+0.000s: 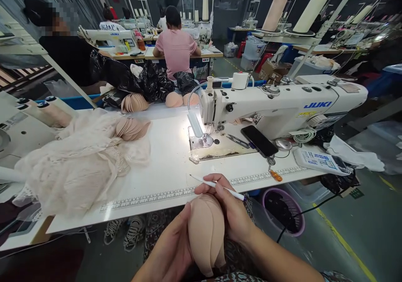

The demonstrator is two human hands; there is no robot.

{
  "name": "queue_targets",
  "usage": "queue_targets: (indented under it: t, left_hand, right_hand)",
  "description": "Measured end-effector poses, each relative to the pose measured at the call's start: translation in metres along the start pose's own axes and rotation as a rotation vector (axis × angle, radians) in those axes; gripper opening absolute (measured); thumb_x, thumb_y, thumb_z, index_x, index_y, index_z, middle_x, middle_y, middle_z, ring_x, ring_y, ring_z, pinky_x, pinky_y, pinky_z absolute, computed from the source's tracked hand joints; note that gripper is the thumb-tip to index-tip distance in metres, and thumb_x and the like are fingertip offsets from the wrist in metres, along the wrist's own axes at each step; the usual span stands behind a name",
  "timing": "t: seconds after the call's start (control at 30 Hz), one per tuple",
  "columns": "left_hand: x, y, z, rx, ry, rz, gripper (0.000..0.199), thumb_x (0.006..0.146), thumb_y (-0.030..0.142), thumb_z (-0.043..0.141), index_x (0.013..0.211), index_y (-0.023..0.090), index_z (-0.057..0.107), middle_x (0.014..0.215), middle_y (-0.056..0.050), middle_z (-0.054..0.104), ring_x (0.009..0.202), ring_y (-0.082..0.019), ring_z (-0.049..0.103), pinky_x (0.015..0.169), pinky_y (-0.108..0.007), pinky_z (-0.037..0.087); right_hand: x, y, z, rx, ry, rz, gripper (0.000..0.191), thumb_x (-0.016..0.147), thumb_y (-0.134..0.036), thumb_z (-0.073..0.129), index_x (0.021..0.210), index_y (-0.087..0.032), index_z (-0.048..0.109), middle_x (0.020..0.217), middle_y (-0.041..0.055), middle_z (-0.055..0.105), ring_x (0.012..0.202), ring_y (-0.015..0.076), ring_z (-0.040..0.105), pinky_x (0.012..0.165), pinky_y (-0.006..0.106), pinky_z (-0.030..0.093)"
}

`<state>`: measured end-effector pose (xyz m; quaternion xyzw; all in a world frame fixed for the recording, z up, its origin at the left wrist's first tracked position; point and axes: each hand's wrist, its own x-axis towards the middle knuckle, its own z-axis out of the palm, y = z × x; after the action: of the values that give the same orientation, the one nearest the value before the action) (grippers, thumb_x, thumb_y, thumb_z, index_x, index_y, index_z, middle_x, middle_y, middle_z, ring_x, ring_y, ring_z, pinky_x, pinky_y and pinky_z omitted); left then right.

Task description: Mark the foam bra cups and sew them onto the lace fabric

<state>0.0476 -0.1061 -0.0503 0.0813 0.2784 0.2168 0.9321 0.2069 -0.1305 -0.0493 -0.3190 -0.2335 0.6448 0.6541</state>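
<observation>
A small stack of beige bra cups (pixel 204 232) rests between my two hands, in front of the table's near edge. My left hand (pixel 176 242) is wrapped round the left side of the stack, thumb along its upper edge. On the other side, my right hand (pixel 235 215) supports the cups and also grips a white pen (pixel 230 191) between thumb and fingers. The pen's dark tip points left over the table. Fingers behind the cups are hidden.
A JUKI sewing machine (pixel 276 102) with a lit lamp stands ahead. Thread snips (pixel 238 141) and a phone (pixel 259 141) lie by it. Sheer fabric (pixel 78 169) is heaped left, with more cups (pixel 132 129). A purple basket (pixel 298 227) is below right. Other people (pixel 176 49) sit beyond.
</observation>
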Motion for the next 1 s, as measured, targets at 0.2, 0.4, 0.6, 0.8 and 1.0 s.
queue_targets:
  t: [0.2,0.4,0.6,0.8,1.0]
  left_hand:
    - [0.0,-0.003,0.002,-0.046,-0.085,-0.021,0.04,0.103,0.037,0.06,0.136,0.017,0.071,0.138,-0.012,0.07,0.146,-0.033,0.049,0.127,-0.046,0.028]
    - [0.002,-0.006,-0.001,-0.093,-0.107,-0.068,0.039,0.101,0.042,0.063,0.126,0.015,0.077,0.126,-0.013,0.076,0.141,-0.033,0.054,0.127,-0.043,0.027]
    - [-0.001,0.003,0.002,-0.139,-0.107,0.019,0.039,0.104,0.04,0.058,0.13,0.017,0.075,0.13,-0.011,0.075,0.142,-0.031,0.054,0.128,-0.042,0.026]
    - [-0.005,0.009,0.001,-0.142,-0.064,0.021,0.035,0.097,0.038,0.07,0.124,0.018,0.079,0.13,-0.012,0.075,0.14,-0.035,0.056,0.128,-0.048,0.029]
    - [-0.006,0.006,-0.012,-0.134,-0.007,0.1,0.037,0.09,0.036,0.079,0.124,0.022,0.079,0.139,-0.007,0.071,0.143,-0.032,0.053,0.129,-0.041,0.03]
  right_hand:
    - [-0.008,-0.004,-0.007,-0.191,-0.077,-0.04,0.032,0.104,-0.055,0.061,0.121,-0.029,0.064,0.115,0.0044,0.075,0.098,0.0198,0.07,0.09,0.035,0.05]
    - [-0.012,-0.004,-0.009,-0.387,-0.109,-0.081,0.031,0.106,-0.053,0.059,0.126,-0.03,0.062,0.121,0.0051,0.073,0.114,0.0225,0.064,0.1,0.038,0.046]
    - [-0.016,-0.011,-0.015,-0.39,-0.045,-0.148,0.026,0.106,-0.047,0.061,0.127,-0.032,0.06,0.12,0.0036,0.071,0.116,0.0231,0.064,0.103,0.038,0.047]
    - [-0.024,-0.024,-0.011,-0.711,-0.096,-0.226,0.047,0.098,-0.034,0.074,0.14,-0.034,0.052,0.138,0.0065,0.06,0.132,0.0278,0.054,0.114,0.043,0.04]
    - [-0.028,-0.023,-0.018,-0.654,0.126,-0.283,0.027,0.104,-0.043,0.064,0.128,-0.03,0.061,0.109,0.0049,0.068,0.106,0.0248,0.061,0.095,0.036,0.045]
